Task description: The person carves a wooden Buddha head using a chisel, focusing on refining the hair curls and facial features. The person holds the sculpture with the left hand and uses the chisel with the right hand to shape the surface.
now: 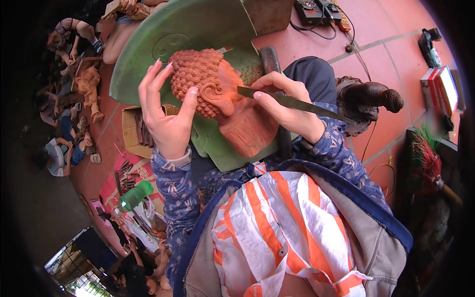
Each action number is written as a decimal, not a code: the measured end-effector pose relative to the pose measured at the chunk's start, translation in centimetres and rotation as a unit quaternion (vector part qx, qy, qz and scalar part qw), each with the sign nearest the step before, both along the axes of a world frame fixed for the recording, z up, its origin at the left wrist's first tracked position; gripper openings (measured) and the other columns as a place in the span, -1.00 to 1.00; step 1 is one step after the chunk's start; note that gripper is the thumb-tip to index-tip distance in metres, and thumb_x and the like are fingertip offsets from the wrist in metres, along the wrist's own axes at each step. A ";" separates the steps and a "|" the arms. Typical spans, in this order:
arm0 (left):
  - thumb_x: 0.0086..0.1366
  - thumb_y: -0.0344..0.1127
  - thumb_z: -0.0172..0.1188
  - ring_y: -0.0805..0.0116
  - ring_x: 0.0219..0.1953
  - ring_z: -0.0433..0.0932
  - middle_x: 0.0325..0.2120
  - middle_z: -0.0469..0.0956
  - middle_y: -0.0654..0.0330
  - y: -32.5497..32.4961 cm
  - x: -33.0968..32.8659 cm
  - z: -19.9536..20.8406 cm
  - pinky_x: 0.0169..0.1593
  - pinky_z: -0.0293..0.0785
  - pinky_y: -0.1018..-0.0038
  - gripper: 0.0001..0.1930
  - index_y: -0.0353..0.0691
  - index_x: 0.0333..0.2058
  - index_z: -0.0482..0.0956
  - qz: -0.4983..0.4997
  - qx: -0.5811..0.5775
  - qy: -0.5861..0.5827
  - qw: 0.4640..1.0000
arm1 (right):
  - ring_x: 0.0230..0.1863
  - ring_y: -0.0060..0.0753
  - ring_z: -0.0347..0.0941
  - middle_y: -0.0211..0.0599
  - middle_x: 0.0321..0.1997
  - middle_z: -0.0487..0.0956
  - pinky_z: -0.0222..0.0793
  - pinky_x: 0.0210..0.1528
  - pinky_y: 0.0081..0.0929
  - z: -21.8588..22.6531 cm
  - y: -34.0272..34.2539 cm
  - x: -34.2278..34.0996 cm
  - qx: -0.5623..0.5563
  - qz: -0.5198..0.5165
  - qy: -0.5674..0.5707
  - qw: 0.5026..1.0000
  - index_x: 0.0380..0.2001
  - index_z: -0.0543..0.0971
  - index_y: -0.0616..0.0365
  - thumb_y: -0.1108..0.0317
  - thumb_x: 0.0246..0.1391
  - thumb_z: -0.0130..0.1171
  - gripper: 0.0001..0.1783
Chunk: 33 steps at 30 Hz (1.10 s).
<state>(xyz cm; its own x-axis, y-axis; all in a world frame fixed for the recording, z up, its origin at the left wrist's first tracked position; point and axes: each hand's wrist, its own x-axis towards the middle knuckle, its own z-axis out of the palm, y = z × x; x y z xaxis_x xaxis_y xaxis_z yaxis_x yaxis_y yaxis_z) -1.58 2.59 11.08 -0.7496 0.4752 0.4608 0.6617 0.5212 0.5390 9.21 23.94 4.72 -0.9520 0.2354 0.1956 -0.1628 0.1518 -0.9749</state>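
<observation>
A reddish-brown carved wooden head (198,74) with rows of curls and a long ear lies on its side, its neck block toward me. My left hand (168,109) spans the crown, thumb on the curls by the ear and fingers spread along the far side, gripping it. Between the thumb and fingers of my right hand (289,101) is a thin dark flat file (309,107), its tip at the carving's jaw and neck. Beneath the carving is a green plastic chair (133,64), with reddish wood dust on it.
Right of my knee stands a dark carved figure (366,99). A cardboard box (131,131) of tools and a green bottle (135,196) are at the left. A black power box (316,12) with cables lies ahead on the tiles. Several people sit at the far left.
</observation>
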 end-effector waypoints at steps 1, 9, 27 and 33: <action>0.17 -0.46 0.36 0.15 0.26 0.38 0.18 0.41 0.03 0.3 -0.6 0.7 0.36 0.22 0.28 -0.53 -0.30 0.07 0.51 -0.013 -0.008 -0.003 1.000 | -0.34 -0.24 0.64 -0.15 -0.38 0.66 0.50 -0.24 -0.40 0.0 -0.1 -0.1 0.008 0.000 -0.005 1.000 -0.28 0.60 0.25 0.32 0.12 0.22 -0.80; -0.02 -0.28 0.50 -0.02 0.27 0.33 0.20 0.34 -0.05 2.8 -1.8 1.4 0.32 0.26 0.19 -0.25 -0.12 0.20 0.45 -0.056 -0.186 -0.009 0.981 | -0.36 -0.25 0.65 -0.17 -0.40 0.67 0.52 -0.25 -0.40 0.1 -0.4 -0.6 0.002 -0.003 -0.016 1.000 -0.32 0.60 0.24 0.33 0.12 0.21 -0.82; -0.30 -0.21 0.67 -0.23 0.43 -0.09 0.40 -0.21 -0.21 1.3 3.0 -1.7 0.41 0.06 0.01 0.40 -0.11 0.46 -0.15 0.050 -0.120 -0.113 0.985 | -0.43 -0.40 0.59 -0.20 -0.45 0.66 0.45 -0.36 -0.45 0.0 1.5 -0.9 -0.013 0.093 -0.032 0.995 -0.32 0.68 0.30 0.29 0.13 0.33 -0.76; -0.29 -0.17 0.68 -0.25 0.42 -0.07 0.40 -0.24 -0.22 2.4 4.0 -3.4 0.40 0.09 -0.01 0.41 -0.13 0.46 -0.16 0.074 -0.065 -0.085 0.991 | -0.40 -0.06 0.58 -0.09 -0.42 0.65 0.46 -0.30 -0.30 -0.4 1.3 -2.8 0.025 0.133 0.046 0.990 -0.36 0.68 0.22 0.28 0.06 0.35 -0.79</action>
